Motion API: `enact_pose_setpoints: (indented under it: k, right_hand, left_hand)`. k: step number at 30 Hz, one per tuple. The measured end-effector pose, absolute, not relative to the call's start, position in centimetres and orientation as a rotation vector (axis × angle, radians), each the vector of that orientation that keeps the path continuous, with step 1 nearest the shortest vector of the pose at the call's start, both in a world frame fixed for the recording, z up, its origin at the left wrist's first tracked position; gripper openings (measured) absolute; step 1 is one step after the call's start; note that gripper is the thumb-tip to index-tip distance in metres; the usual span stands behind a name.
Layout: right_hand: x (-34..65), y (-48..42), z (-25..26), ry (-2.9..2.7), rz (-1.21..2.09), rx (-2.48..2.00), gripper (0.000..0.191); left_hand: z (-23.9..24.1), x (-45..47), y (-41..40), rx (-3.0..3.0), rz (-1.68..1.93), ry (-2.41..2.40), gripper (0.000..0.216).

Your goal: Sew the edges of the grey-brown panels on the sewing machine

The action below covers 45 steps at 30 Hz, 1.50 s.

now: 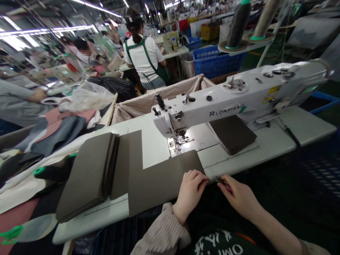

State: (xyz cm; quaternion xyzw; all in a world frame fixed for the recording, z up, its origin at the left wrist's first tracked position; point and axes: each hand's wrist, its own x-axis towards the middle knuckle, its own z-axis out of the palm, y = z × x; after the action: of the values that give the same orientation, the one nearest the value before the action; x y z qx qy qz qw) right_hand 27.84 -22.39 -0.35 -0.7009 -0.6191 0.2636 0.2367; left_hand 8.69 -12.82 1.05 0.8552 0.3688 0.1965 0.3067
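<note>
Olive-grey panel (159, 180) lies flat on the bench (154, 141), before the sewing machine (202, 109). At its right corner my left grip (188, 191) presses thumb and fingertips together; I cannot tell what is between them. My right grip (239, 194) closes around small snips (220, 180), their tip pointing towards my left fingertips. One thick stack (85, 170) lies to the left, a smaller stack (233, 134) under the machine's arm.

Grey-brown panel (159, 182), white sewing machine (204, 106), blue basket (212, 65), perhaps pinkish tool (225, 183).
</note>
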Motion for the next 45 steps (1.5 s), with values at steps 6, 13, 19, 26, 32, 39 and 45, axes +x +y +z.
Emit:
enact_pose_setpoints:
  k: [6,13,19,26,32,39,45]
  right_hand:
    - [26.5,-21.6,-0.2,-1.948,0.54,-1.913,0.022]
    - [26.1,-20.8,-0.4,-2.087,0.411,-1.903,0.027]
    - [26.9,-20.4,-0.2,-2.012,0.403,-1.846,0.031]
    - [26.6,-17.6,-0.1,-2.268,0.486,-1.585,0.046]
    - [27.8,-15.7,2.5,-1.912,0.8,-1.469,0.022]
    - [27.1,-14.5,5.4,-1.504,0.915,-1.548,0.031]
    - [26.9,-14.2,4.4,-1.483,0.894,-1.596,0.034]
  left_hand:
    - [1.3,7.8,-12.6,2.085,0.566,0.962,0.008]
    - [2.5,7.7,-12.6,2.076,0.559,0.903,0.012]
    - [4.4,0.4,-12.0,2.222,0.458,0.622,0.038]
    - [3.6,-10.0,-12.9,2.599,0.153,1.154,0.054]
    - [5.3,-15.6,-13.4,2.191,0.473,1.282,0.031]
    - [10.3,-14.0,-13.4,1.192,0.882,1.533,0.04]
    - [11.5,-12.7,-12.6,1.094,0.878,1.463,0.046]
